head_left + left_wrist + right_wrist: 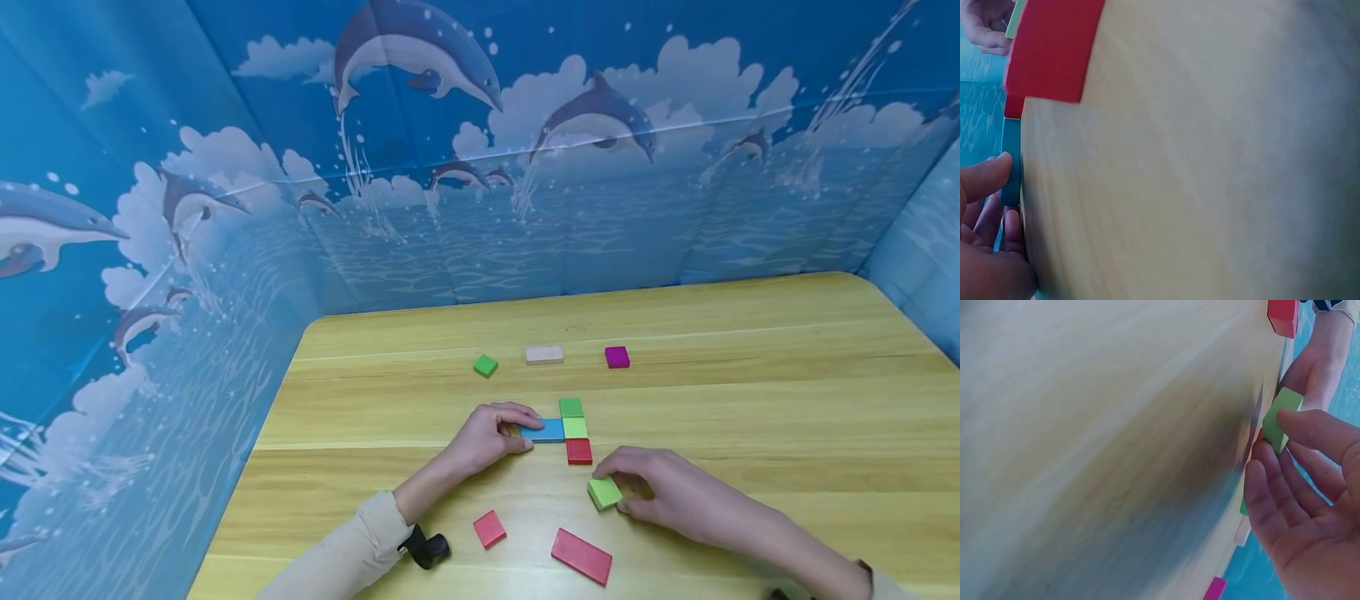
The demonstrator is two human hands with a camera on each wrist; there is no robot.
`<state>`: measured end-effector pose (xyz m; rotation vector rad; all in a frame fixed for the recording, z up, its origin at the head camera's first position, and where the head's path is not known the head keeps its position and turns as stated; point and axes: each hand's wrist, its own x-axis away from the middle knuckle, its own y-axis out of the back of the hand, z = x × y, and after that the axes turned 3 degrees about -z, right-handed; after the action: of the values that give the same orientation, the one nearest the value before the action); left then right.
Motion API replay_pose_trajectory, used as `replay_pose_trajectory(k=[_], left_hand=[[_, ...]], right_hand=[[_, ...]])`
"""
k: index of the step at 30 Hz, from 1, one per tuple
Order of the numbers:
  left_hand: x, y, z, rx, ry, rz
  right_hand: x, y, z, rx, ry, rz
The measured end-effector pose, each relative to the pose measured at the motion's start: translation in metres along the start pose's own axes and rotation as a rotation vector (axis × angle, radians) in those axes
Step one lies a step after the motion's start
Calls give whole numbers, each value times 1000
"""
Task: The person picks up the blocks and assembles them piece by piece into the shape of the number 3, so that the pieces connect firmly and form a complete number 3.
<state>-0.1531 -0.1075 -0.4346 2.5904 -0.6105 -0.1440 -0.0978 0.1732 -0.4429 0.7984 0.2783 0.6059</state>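
Note:
My left hand (480,440) pinches the left end of a flat blue block (552,431) between thumb and fingers on the wooden table. Against the blue block's right end stands a column of squares: a green block (571,407) at the far side, a light green block (575,427) in the middle and a red block (579,452) nearest me. Just right of and nearer than that red square, my right hand (675,493) holds another light green block (604,493) by its edges, tilted, as the right wrist view also shows (1282,419).
Closer to me lie a small red square (490,529) and a longer red block (582,557). Along the back are a green square (485,366), a pale wooden block (543,354) and a magenta square (617,357). A dolphin-print curtain (480,233) surrounds the table.

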Motion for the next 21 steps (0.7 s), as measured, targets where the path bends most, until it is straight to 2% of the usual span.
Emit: replay_pose_trajectory(k=[7,21], left_hand=[[-1,0,2,9,1,0],[-1,0,3,10,3,5]], right_hand=[[-4,-4,2,27,-23,9],[-9,-11,7,33,3,-1]])
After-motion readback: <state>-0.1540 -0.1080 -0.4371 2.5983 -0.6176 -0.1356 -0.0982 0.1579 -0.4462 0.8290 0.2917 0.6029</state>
